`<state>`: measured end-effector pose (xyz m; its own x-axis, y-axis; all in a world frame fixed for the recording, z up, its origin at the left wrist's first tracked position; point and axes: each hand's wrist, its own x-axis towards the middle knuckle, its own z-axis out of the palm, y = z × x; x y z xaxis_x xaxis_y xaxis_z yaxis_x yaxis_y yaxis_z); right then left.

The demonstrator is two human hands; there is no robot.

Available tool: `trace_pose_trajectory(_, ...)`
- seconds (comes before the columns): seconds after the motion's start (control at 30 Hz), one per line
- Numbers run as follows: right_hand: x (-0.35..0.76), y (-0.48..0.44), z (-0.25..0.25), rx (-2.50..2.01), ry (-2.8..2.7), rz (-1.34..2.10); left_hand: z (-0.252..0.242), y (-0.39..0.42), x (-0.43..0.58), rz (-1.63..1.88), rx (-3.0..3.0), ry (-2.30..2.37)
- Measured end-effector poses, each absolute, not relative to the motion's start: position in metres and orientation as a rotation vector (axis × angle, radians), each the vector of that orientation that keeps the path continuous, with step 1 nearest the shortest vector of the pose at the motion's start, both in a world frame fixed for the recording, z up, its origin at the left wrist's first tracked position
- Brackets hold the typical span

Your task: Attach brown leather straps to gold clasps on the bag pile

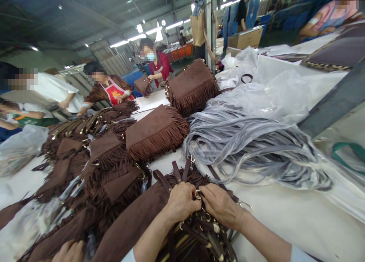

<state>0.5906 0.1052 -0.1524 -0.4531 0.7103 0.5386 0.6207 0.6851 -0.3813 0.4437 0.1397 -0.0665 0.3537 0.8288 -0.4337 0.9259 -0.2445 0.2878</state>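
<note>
Centrally, a shiny metal clasp [198, 194] sits between the two bare hands, over a heap of dark-brown straps with gold-toned hooks [205, 241]. Left hand [182, 202]: fingers curled, pinching at the clasp. Right hand [221, 205]: likewise curled, fingertips against its other side. Whether it is fastened: cannot tell; judged mid-step. More hooks lie below, apparently unhandled. Beyond: a brown, suede-like fringed bag [155, 131] and a second brown fringed bag [192, 85], both full-shaped, seemingly further along. Right: grey strips in clear plastic [256, 148], still bundled on the white tabletop [273, 220]. Left: piled dark-brown fringed bags [105, 144], probably awaiting work. Lower left: another person's hand [70, 251], grip unclear.
</note>
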Motion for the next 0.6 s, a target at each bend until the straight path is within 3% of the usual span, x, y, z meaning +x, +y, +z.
trace_pose_trajectory(0.3,0.594,0.097,-0.149,-0.961,-2.201,0.280,-0.071,0.141,0.440,-0.191,2.094,1.494)
trace_pose_trajectory(0.6,0.596,0.093,-0.150,-0.955,-2.208,0.698,-0.067,0.138,0.439,-0.073,2.012,1.503)
